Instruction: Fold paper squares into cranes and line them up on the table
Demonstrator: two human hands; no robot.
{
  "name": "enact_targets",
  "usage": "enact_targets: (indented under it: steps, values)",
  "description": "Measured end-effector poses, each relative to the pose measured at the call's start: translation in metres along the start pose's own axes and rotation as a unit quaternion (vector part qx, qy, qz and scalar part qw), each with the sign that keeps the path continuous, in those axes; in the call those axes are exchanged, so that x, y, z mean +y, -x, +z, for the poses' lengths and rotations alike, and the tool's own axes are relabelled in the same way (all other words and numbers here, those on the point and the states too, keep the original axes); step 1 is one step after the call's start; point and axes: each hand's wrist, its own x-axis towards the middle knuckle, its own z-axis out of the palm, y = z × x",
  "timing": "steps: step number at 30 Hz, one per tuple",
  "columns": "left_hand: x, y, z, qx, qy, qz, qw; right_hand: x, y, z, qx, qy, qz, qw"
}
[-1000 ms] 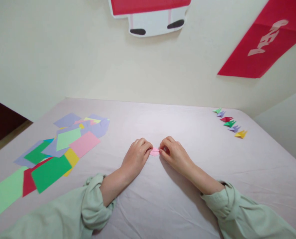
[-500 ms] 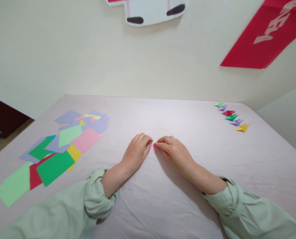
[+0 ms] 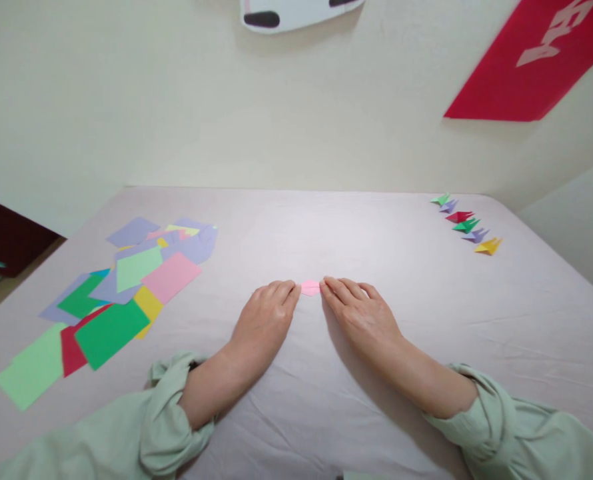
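Observation:
A small folded pink paper (image 3: 310, 288) lies on the pale cloth-covered table (image 3: 326, 227), mid-front. My left hand (image 3: 264, 320) rests on the table to its left, fingers loosely stretched forward with the tips against the paper's left edge. On the other side lies my right hand (image 3: 364, 317), fingers flat and slightly spread, their tips touching the paper's right edge. Neither hand grips the paper. Both arms wear light green sleeves pushed up the forearm.
A spread of flat coloured paper sheets (image 3: 111, 287), green, purple, pink, yellow and red, covers the table's left side. A row of several small folded paper pieces (image 3: 464, 223) sits at the far right. A wall with a red banner (image 3: 521, 67) stands behind.
Both hands have flattened from pinched fingers to stretched fingers beside the pink paper, and my arms have drawn back slightly. The view has tilted downward.

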Motion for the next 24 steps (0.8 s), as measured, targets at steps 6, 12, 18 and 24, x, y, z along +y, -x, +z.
enact_targets:
  steps: [6,12,18,24]
  values:
    - [0.002,0.005,0.001,0.002,0.005,-0.026,1.000,0.000,-0.006,-0.005,0.003,-0.026,0.043,0.999]
    - [-0.003,-0.006,0.006,0.031,0.112,-0.008,0.993,0.012,-0.020,-0.005,0.024,-0.140,0.053,0.988]
    - [-0.006,-0.009,0.009,0.038,0.159,-0.008,0.986,0.019,-0.033,0.003,0.039,-0.229,0.060,0.971]
    - [-0.010,-0.019,0.011,0.054,0.187,-0.009,0.981,0.025,-0.042,0.009,0.047,-0.469,0.094,0.877]
